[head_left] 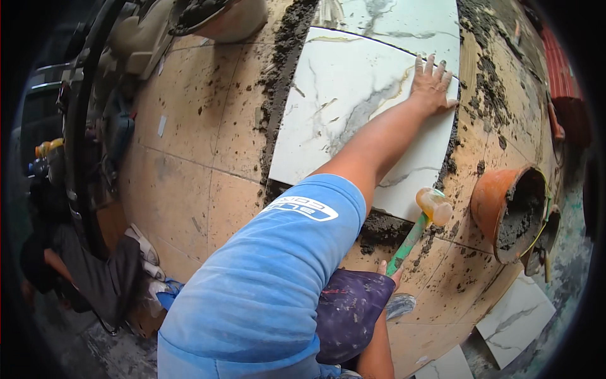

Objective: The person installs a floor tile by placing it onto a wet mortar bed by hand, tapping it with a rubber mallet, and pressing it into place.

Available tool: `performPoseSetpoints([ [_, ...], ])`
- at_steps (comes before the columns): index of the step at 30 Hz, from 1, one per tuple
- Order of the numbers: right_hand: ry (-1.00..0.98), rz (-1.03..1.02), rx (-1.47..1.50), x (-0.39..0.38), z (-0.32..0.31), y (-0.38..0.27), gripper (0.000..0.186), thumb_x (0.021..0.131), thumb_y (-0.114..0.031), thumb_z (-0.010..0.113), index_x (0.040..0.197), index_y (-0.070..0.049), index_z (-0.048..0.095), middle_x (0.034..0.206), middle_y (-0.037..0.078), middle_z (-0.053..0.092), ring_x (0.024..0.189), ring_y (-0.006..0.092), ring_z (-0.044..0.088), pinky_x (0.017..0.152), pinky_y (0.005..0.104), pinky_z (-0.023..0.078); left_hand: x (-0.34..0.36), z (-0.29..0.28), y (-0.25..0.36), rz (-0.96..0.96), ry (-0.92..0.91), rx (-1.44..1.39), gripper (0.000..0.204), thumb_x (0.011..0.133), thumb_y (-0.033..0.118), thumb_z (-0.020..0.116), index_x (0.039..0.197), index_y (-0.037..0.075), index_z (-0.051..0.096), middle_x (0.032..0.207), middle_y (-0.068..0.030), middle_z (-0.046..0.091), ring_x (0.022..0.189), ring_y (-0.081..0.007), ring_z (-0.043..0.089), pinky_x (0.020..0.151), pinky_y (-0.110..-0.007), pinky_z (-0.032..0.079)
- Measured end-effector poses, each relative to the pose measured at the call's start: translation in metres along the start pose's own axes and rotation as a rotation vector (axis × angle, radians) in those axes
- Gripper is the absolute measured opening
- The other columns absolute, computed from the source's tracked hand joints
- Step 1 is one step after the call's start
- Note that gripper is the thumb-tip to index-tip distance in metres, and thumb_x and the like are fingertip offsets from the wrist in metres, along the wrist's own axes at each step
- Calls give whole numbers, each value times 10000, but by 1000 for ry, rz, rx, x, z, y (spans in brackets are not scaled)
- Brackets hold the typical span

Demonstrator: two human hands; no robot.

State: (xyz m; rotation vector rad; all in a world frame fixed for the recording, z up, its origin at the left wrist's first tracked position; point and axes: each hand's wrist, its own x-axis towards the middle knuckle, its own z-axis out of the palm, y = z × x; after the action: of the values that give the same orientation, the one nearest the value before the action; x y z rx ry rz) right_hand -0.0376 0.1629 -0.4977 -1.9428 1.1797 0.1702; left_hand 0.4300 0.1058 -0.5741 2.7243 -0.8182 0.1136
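Observation:
My left hand [432, 88] rests with fingers spread on a white marble-patterned tile [328, 95], near its upper right corner. Another marble tile [398, 19] adjoins its far edge, with a dark joint between them. Dark wet mortar [278, 95] lines the left side and shows below the near edge. My right hand [394, 276], partly hidden by my dark knee, grips the green handle of a rubber mallet [432, 206], whose pale amber head is beside the tile's lower right corner.
An orange bucket of mortar [486, 202] stands at the right, another bucket [230, 19] at the upper left. Loose marble tiles [511, 316] lie lower right. Beige floor tiles [177, 183] are speckled with mortar. A seated person in dark trousers [95, 271] is at the left.

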Motion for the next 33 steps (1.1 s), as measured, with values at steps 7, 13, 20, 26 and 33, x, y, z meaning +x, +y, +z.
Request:
performPoseSetpoints([
  [7,18,48,33,7,0,-8,555,913,-330,654,1264,71,495,903,201,632,790,321,613,754,410,491,-5,-10,-3,-16,-25,-12,853,866,733,390,1503,167,358,1585,-105,268,1481,-367,135,1154,-637,37],
  [13,89,-177,-108,41,-7,-61,566,936,-328,618,1276,102,478,896,232,637,783,352,622,764,416,495,-5,-10,1,-25,-22,-18,844,873,724,388,1507,168,350,1586,-95,270,1482,-360,135,1158,-630,32],
  [20,69,-242,-123,49,-3,-80,532,941,-310,611,1261,96,484,959,270,644,855,390,638,793,435,495,-17,-16,-20,-34,39,-80,810,900,677,404,1505,142,347,1586,-116,258,1481,-361,137,1171,-599,45],
  [26,95,-284,-177,45,-19,-91,506,938,-305,618,1251,72,497,976,263,647,847,393,643,779,447,498,-151,-107,-57,-216,38,-141,774,901,542,542,1472,49,366,1557,-219,259,1460,-395,181,1168,-586,114],
  [33,-110,-416,-237,54,4,-123,456,931,-315,618,1270,-31,507,956,265,658,862,460,646,736,495,510,-287,-103,-88,-287,-192,-43,827,918,570,480,1532,70,242,1607,-169,150,1497,-330,68,1188,-545,25],
])
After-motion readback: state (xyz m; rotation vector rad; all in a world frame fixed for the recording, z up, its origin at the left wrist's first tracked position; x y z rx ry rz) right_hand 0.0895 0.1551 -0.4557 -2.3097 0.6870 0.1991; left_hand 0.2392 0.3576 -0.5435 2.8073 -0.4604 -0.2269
